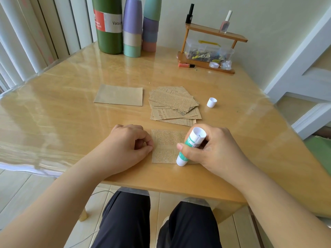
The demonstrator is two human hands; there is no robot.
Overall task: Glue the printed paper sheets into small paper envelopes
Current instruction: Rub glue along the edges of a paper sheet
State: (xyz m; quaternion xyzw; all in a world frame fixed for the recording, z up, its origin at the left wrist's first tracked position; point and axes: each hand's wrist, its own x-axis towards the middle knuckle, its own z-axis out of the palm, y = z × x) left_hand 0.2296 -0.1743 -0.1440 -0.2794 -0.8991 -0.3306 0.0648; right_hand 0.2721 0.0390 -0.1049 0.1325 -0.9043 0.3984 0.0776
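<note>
The glue stick [190, 146] is grasped in the curled fingers of the right hand [213, 149], its tip set at the near edge of one printed sheet [165, 147]. The sheet's left edge is pinned by the curled left hand [129, 144]. A stack of printed sheets [174, 105] remains unglued, judging by its spread; "rePrint" is legible there. The cap [211, 102] lies beside it. One plain folded piece [118, 95] lies apart. "Vacuum" is read on the green flask [107, 24].

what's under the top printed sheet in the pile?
More brown printed paper sheets fan out beneath the top printed sheet, on the wooden table. Their count and anything under the pile's middle are covered.
</note>
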